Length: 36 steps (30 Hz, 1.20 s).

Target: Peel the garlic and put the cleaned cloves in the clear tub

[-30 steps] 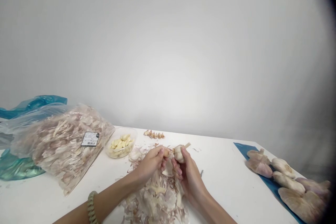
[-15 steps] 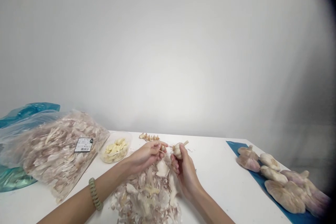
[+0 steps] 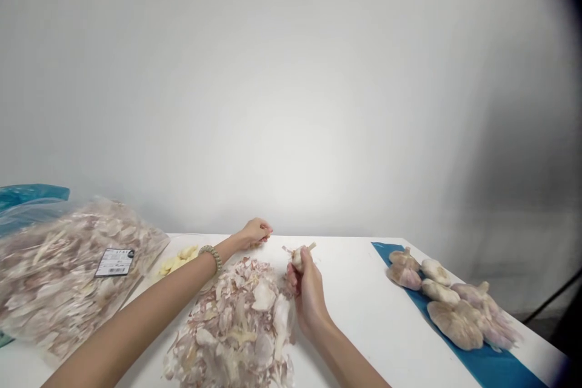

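Note:
A partly peeled garlic bulb (image 3: pixel 297 259) with a short stem and loose skin is pinched in my right hand (image 3: pixel 310 291), above the right edge of the skin heap. My left hand (image 3: pixel 257 231) reaches far forward to the table's back edge, its fingers pinched together. What lies between those fingertips is too small to make out. Just under that hand sit a few unpeeled garlic cloves (image 3: pixel 257 245), mostly hidden by it. A large heap of garlic skins (image 3: pixel 240 327) spreads between my forearms.
At the left lies a clear bag of garlic skins (image 3: pixel 77 267) with a white label, blue plastic (image 3: pixel 34 194) behind it. Pale peeled cloves (image 3: pixel 179 259) in a clear container are partly behind my left forearm. Several whole garlic bulbs (image 3: pixel 454 321) rest on a blue sheet (image 3: pixel 495 367) at right.
My left hand has moved away from the bulb, forward and left to the clove row. My right hand still holds the bulb. The view has shifted slightly right.

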### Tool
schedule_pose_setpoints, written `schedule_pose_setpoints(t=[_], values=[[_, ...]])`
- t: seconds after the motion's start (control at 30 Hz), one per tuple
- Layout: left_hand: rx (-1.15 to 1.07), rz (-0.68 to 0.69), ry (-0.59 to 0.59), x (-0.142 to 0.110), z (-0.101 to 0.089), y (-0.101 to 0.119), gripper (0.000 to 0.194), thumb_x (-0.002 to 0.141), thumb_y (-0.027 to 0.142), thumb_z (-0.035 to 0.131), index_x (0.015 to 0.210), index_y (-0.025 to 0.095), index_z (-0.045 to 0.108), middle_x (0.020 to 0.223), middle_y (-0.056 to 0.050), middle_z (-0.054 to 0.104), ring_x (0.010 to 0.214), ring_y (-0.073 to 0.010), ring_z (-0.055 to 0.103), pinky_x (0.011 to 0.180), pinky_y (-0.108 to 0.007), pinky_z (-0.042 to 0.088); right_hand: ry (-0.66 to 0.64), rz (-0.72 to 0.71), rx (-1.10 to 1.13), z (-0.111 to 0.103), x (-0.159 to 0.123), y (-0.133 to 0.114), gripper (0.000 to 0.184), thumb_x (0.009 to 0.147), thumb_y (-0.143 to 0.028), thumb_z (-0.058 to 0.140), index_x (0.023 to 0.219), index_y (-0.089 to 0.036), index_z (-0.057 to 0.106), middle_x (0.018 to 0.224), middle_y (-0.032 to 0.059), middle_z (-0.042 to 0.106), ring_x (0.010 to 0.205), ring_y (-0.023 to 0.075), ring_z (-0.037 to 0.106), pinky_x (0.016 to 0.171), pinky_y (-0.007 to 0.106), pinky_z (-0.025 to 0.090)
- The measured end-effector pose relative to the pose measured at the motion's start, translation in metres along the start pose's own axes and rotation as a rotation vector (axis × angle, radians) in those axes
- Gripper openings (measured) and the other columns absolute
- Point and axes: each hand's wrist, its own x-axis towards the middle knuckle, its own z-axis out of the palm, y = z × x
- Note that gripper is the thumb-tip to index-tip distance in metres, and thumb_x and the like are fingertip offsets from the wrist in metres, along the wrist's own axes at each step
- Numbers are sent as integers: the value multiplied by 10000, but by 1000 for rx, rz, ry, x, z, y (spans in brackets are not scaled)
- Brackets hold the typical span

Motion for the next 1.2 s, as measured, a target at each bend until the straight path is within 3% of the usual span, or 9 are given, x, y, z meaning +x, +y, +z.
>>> schedule_pose_setpoints(t=[0.37,0.63,0.77,0.87,0.97,1.03,1.13,1.2], values=[[440,99,35,39,11,-18,300,856,323,553,1092,139,562,1092,-73,589,931,-189,594,794,-377,522,29,1,38,-1,5,-1,435,792,-594,500,662,-188,412,488,-60,411,417,59,260,393,175,186],[503,211,86,38,11,-21,292,855,324,554,1081,139,568,1082,-71,595,930,-188,596,806,-383,518,-109,74,144,0,4,-4,440,770,-643,448,759,-204,432,545,-43,440,417,65,242,386,179,132],[431,341,262,9,16,-5,286,867,345,529,1055,136,580,1073,-76,610,971,-194,589,882,-423,476,-171,86,168,0,5,-5,420,738,-618,493,778,-205,428,607,-33,439,439,67,249,388,186,113],[351,456,395,-36,24,5,397,943,369,277,1101,155,571,1160,-100,598,1076,-198,551,934,-376,446,-188,66,145,1,4,-5,420,708,-587,583,767,-196,441,639,-32,443,457,60,254,390,184,121],[312,572,365,-81,30,5,381,932,395,308,1182,232,546,1221,-45,587,1106,-168,542,961,-318,438,-182,28,93,3,0,-3,424,670,-532,686,778,-187,465,616,-54,426,472,53,275,399,172,153],[287,718,266,-101,32,-1,388,902,391,410,1250,250,508,1264,-55,567,1148,-192,522,993,-345,421,-182,10,53,3,-2,-1,447,644,-512,726,822,-186,477,591,-65,435,475,52,297,410,166,178],[244,857,224,-113,31,-8,454,861,345,513,1298,232,465,1307,-84,533,1230,-220,456,1053,-395,367,-206,-15,5,2,-3,1,511,594,-492,772,883,-188,481,587,-72,474,467,47,305,424,166,206],[217,872,243,-116,30,-8,457,845,297,542,1291,231,470,1306,-84,533,1236,-218,450,1060,-400,360,-228,-29,-22,1,-3,2,529,569,-499,782,878,-189,485,572,-79,476,451,42,290,423,171,204]])
